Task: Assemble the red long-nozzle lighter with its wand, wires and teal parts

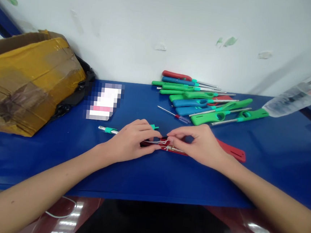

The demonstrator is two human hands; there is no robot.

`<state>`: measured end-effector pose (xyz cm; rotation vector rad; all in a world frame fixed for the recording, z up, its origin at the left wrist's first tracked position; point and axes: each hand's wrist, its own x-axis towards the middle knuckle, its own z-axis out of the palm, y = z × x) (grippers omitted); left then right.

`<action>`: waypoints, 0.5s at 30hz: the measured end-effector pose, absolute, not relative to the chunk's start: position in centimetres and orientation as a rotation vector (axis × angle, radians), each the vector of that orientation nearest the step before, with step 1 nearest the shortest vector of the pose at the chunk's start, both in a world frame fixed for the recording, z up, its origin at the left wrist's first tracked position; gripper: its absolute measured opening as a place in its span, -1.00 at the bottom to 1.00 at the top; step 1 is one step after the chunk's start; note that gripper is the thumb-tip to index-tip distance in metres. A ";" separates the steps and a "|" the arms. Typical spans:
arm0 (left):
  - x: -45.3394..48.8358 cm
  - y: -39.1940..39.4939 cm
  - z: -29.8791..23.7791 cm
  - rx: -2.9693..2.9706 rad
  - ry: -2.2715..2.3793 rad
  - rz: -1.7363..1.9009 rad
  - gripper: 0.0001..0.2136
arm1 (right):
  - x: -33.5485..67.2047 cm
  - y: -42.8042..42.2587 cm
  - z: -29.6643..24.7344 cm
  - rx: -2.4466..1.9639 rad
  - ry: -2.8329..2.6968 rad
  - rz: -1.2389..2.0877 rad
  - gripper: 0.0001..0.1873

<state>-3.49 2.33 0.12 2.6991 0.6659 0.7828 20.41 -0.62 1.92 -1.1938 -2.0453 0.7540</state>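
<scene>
while the left hand (pixel 130 141) and right hand (pixel 200 146) pinch a thin wire (pixel 156 141), a red lighter shell (pixel 231 150) lies under them on the blue counter (pixel 112 178)

left to right: a taped cardboard box (pixel 24 83), a metal lighter nozzle (pixel 108 129) with a teal collar just beside the left hand, the fingers (pixel 154 132) of both hands closed on the wire, and a heap of green, blue and red utility lighters (pixel 202 102) farther back

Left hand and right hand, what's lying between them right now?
In the head view, a thin bent wire runs between your left hand and right hand, above a red plastic casing.
</scene>
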 end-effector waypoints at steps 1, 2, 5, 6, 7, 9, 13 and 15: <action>-3.5 2.3 0.1 2.722 0.664 0.774 -0.80 | 20.3 -0.7 1.9 -1.193 -2.051 0.743 -0.88; -3.6 2.4 0.0 2.753 0.657 0.764 -0.80 | 20.2 -0.8 1.9 -1.192 -2.060 0.729 -0.87; -3.7 2.4 -0.2 2.848 0.625 0.774 -0.83 | 20.1 -0.7 1.8 -1.184 -2.101 0.681 -0.88; -3.7 2.4 -0.3 2.868 0.616 0.791 -0.82 | 20.2 -0.6 1.7 -1.172 -2.120 0.655 -0.88; -3.7 2.4 -0.4 2.881 0.609 0.809 -0.82 | 20.3 -0.5 1.7 -1.148 -2.146 0.625 -0.89; -3.7 2.4 -0.5 2.891 0.611 0.842 -0.81 | 20.5 -0.3 1.6 -1.074 -2.222 0.569 -0.88; -3.6 2.4 -0.7 2.866 0.598 0.900 -0.81 | 20.9 -0.1 1.3 -0.972 -2.377 0.506 -0.85; -3.4 2.4 -0.8 2.835 0.599 0.940 -0.81 | 20.9 -0.1 1.2 -0.973 -2.411 0.458 -0.84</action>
